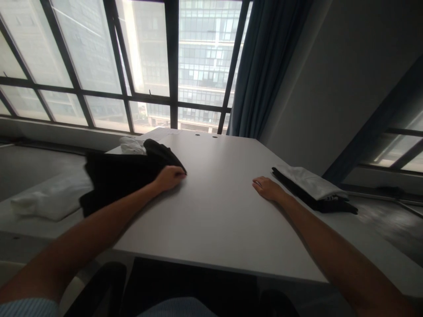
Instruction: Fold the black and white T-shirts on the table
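Note:
My left hand [170,177] is closed on the edge of a black garment [127,174] at the left side of the table. The cloth is bunched and spreads leftward from my fingers; its exact kind cannot be made out. On the right, my right hand [267,188] rests on the white table [214,220] with nothing in it, fingers loosely bent and a small gap by the thumb. Just beyond that hand lies a folded stack, with a white cloth [307,179] on top and a black cloth [337,206] beneath.
A crumpled white cloth [132,145] sits behind the black garment, and another white cloth [53,198] lies at the far left. Tall windows [208,53] and a blue curtain [261,66] stand behind the table. The table's front edge is close to my body.

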`<state>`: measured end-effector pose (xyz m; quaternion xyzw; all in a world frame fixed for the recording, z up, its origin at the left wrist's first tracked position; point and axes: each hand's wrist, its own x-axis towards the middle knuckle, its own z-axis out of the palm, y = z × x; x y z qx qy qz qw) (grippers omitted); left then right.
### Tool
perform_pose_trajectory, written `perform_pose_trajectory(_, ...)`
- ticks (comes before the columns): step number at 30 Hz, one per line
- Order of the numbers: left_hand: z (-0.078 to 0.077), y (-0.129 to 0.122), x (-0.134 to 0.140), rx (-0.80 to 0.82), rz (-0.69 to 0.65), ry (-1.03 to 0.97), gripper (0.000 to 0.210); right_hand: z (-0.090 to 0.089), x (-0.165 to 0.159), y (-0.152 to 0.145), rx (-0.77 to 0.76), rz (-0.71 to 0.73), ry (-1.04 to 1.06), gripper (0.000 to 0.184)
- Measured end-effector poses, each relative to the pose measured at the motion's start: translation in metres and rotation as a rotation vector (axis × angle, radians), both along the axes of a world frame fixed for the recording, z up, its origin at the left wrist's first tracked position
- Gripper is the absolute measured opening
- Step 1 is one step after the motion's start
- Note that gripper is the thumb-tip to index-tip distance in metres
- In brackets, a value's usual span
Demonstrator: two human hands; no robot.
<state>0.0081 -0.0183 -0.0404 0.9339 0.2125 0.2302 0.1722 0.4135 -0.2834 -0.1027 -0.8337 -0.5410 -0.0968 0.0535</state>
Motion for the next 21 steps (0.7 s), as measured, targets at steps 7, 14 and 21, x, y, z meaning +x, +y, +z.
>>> perform_pose_trajectory(7, 0.002, -0.051, 0.011, 0.002, -0.594, 0.155, 0.057, 0.003, -0.010, -0.003, 0.026, -0.010, -0.004, 0.050)
perform_pose_trajectory(14, 0.009, 0.062, -0.031, 0.187, -0.062, 0.345, 0.089, 0.005, -0.038, 0.013, 0.044, 0.088, 0.042, 0.046)
perform_pose_trajectory(21, -0.018, 0.093, -0.035, -0.025, 0.090, 0.427, 0.074, 0.010, -0.108, 0.119, 0.118, 0.254, 0.295, 0.052)
